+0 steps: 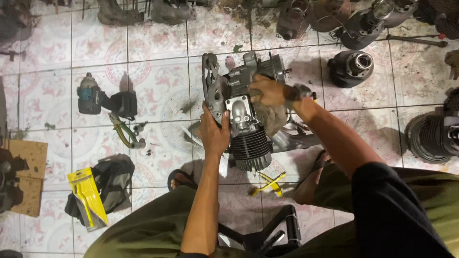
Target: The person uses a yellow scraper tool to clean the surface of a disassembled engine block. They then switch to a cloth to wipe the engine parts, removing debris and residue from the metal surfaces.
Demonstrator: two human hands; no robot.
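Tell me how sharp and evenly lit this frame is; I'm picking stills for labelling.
Head view: hard light from near the camera, dark shadows beside the impact driver and under the engine; centre sharp, both hands, left and right, unblurred; top corners dim; tile lines bow slightly.

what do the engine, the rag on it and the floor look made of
Engine: looks like cast metal, dull grey, with dark ribbed fins below. Rag under the right hand: soft brownish cloth, crumpled and stained. Floor: glazed tiles, white with pink pattern, grout lines showing.
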